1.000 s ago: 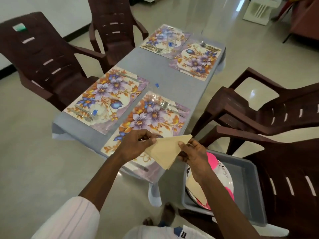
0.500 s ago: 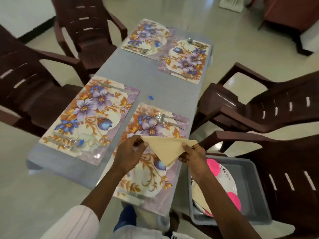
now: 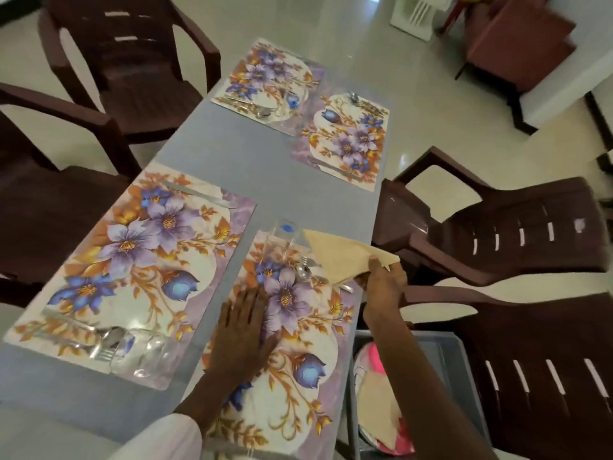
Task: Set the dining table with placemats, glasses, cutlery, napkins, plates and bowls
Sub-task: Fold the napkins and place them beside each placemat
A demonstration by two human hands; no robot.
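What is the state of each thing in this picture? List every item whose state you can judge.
Napkin, folded into a triangle, pinched above the table by the right hand.
Left hand, flat, pressing the nearest placemat.
Spoon, lying on that placemat.
Grey tub, beside the table, holding plates.

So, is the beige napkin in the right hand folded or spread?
Folded: the beige napkin makes a compact triangle, and the right hand pinches it at one corner.
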